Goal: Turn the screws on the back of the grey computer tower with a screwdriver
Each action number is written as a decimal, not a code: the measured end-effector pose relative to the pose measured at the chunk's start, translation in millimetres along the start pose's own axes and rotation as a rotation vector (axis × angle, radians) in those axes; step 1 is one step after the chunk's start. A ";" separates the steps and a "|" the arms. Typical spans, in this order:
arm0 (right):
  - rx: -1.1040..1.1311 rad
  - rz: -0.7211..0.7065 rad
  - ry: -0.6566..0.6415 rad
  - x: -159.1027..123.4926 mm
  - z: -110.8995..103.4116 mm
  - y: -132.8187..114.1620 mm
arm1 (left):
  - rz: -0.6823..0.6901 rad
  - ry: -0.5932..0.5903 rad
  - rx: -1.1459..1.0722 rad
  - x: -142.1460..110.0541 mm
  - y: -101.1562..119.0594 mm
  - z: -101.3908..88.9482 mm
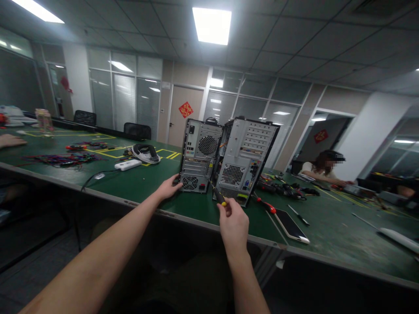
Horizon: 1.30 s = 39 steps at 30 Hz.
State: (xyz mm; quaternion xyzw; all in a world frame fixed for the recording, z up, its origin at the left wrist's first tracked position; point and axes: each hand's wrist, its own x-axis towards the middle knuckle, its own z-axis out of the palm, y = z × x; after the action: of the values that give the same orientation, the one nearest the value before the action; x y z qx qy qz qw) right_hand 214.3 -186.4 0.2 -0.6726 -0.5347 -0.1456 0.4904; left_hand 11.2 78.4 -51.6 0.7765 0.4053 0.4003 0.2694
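Note:
Two desktop computer cases stand upright side by side, their rear panels facing me. The smaller left computer case (199,165) has a round vent on top and a fan grille low down. My left hand (170,186) rests against its lower left edge, fingers stretched out and partly behind the case. In my right hand (234,216) is a screwdriver (218,195) with a black and yellow handle. Its shaft points up and left to the lower right edge of the left case; whether the tip touches a screw is too small to tell. The taller right computer case (240,161) stands just behind the screwdriver.
On the green table (147,179) lie a white power strip (127,165), a cable coil (145,155) and bundled wires (62,159). At right are red-handled pliers (266,205), a phone (291,225), a pen (298,215) and black cables (288,190). Another person (322,168) sits beyond.

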 end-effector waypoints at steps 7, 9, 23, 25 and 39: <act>0.030 0.087 -0.022 -0.1 2.9 -0.7 | -0.027 0.026 0.004 -0.4 2.5 -0.2; 0.096 0.126 -0.042 -0.6 4.2 -2.3 | -0.024 0.024 -0.002 0.4 0.9 0.6; 0.161 0.025 0.006 0.2 0.8 0.5 | 0.002 0.002 -0.030 1.0 -1.1 0.9; 0.121 -0.004 0.025 0.9 -0.1 1.3 | -0.011 0.004 -0.014 0.3 0.5 0.2; 0.053 0.020 0.019 0.6 -1.0 -1.9 | -0.011 0.014 0.003 -2.0 4.2 -1.5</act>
State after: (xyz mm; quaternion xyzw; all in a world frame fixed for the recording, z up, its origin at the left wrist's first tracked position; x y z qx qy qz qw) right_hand 213.2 -186.9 2.0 -0.6633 -0.5268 -0.1329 0.5147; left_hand 11.0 74.7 -48.5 0.7719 0.4119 0.4036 0.2676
